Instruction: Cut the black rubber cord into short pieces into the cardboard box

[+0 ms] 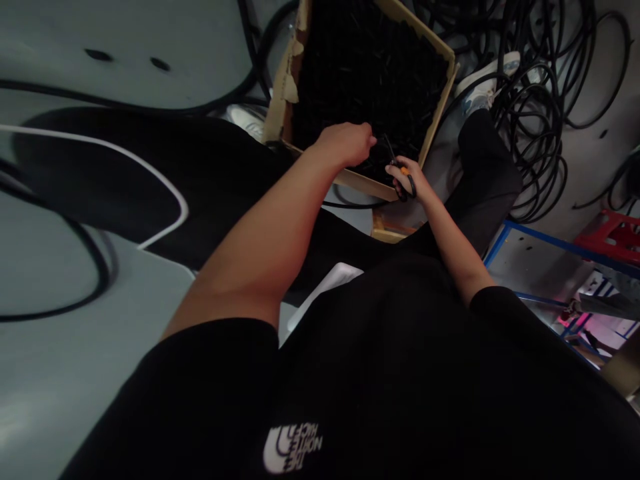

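Over the near part of an open cardboard box (284,90), my left hand (346,143) is closed with its fingers curled. Whatever it pinches, if anything, is hidden against the dark contents. Just to its right, my right hand (416,175) grips a pair of scissors with black and orange handles (405,172). The dark blades point up and left, past the left hand's fingertips. Many short black pieces (370,73), like cut lengths of tube, fill the box beneath both hands.
Coiled black hose (537,127) lies on the floor around my shoe (483,87) at right. More black hose (220,107) and a white cord (170,190) run along the left. A blue-edged frame (505,233) and a red plastic stool (610,233) stand at right.
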